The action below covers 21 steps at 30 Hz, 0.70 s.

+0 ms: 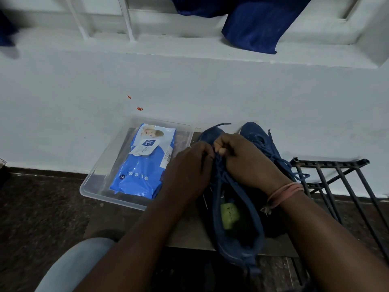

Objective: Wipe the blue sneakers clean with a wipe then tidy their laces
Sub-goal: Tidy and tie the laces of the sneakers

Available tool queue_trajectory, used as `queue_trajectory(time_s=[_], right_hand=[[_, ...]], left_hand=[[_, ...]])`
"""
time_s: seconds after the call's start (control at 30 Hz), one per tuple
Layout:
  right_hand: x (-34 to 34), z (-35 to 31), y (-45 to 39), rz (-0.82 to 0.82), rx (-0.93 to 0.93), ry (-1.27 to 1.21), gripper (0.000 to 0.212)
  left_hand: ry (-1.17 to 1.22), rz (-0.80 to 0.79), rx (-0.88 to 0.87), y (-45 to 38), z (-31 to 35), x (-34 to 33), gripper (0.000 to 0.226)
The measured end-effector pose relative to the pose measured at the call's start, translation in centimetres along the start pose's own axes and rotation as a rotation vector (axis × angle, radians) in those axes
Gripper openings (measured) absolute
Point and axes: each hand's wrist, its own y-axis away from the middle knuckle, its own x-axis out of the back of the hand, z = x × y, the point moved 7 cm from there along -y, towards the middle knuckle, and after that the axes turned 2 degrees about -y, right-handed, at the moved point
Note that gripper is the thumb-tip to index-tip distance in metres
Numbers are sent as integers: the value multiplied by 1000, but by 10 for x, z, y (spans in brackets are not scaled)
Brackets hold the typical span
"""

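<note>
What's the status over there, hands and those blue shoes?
Left hand and right hand both pinching dark blue laces of near blue suede sneaker. Blue wipes pack unused in clear plastic tray. Nothing obstructing.

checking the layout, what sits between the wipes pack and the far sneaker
In the head view, the near sneaker and both hands, left hand and right hand, lie between the wipes pack and far sneaker.
</note>
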Motion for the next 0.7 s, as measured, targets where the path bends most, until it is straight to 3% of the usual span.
queue_trajectory(time_s=[0.17,0.43,0.7], right_hand=[[-2,7,-2,37,-29,154,23],[10,15,-5,-9,-47,497,22],[10,9,-1,46,61,554,22]], left_hand=[[-118,-32,2,0,-5,-3,9],[-86,-63,39,0,-8,-5,8],[-96,-79,-11,-1,-5,-9,10]])
